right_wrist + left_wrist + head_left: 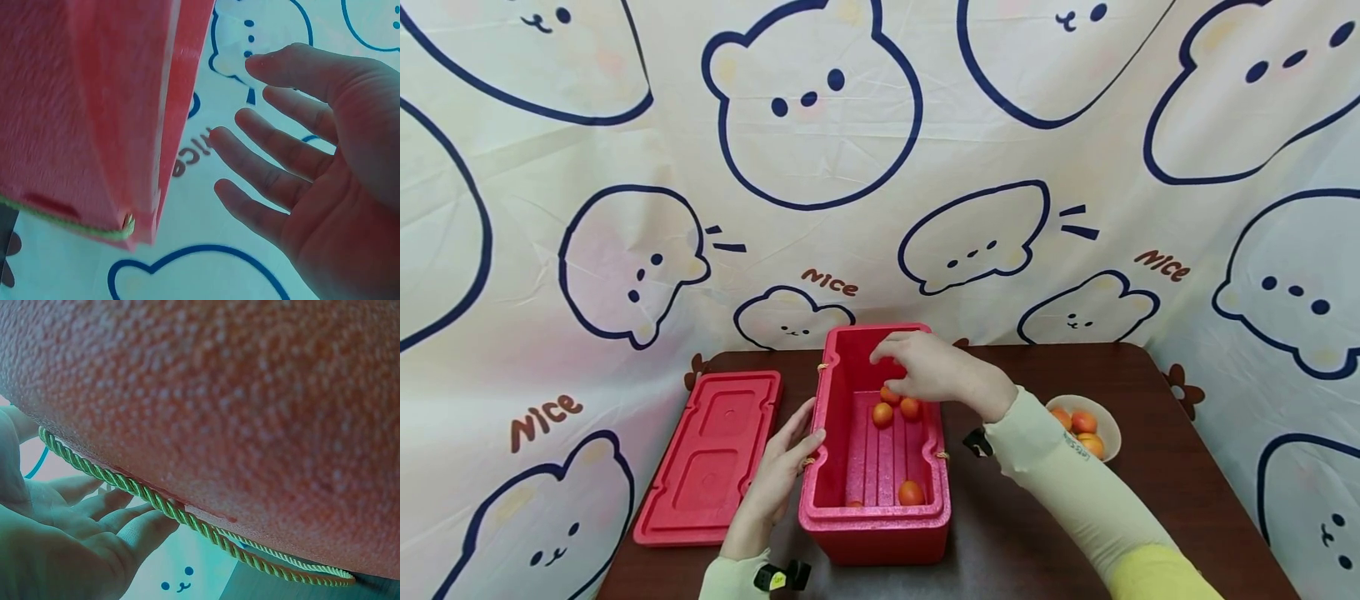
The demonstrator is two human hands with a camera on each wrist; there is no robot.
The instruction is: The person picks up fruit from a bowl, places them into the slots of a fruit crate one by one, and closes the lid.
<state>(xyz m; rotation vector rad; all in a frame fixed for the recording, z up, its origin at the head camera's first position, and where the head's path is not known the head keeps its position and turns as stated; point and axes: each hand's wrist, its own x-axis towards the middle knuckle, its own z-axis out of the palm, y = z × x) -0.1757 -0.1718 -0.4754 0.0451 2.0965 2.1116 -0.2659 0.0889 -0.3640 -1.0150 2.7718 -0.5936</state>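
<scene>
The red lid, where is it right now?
In the head view, the red lid lies on the brown table, left of the red box, with the left hand between them.

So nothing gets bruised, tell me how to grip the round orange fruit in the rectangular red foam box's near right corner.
Probably from above, pinching the fruit around its curved upper sides: the box is open on top, but its near and right walls crowd it.

Pebbly foam-like box (pixel 880 543) with glossy cord (pixel 126 484), wood-look table (pixel 1015 533)
</scene>
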